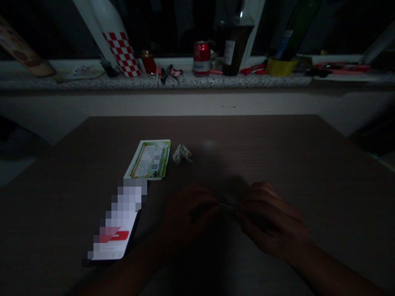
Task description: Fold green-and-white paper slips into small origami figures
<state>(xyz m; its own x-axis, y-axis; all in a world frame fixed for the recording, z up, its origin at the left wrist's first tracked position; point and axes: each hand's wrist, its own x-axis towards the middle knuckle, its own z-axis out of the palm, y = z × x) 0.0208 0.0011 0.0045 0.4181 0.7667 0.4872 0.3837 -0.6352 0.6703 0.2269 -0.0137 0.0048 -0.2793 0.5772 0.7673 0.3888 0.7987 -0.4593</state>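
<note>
Over the dark table, my left hand point(191, 211) and my right hand point(271, 218) are both closed, with fingertips pinching opposite ends of a thin pale strip of what looks like paper point(227, 206). Only a narrow edge of it shows between the fingers; the rest is hidden or too dark to make out. Beyond my left hand stands a small folded paper shape point(182, 154) with green and white print. Beside it lies a stack of printed green-and-white leaflets point(149, 160). A phone point(119, 226) with a lit, partly blurred screen lies left of my left hand.
Behind the table point(262, 139) runs a speckled stone windowsill point(173, 82). On it stand a red-checked white bottle point(121, 51), a red can point(201, 59), a dark bottle point(236, 49), a green bottle point(298, 31) in a yellow holder point(280, 67), and small odds and ends. The light is dim.
</note>
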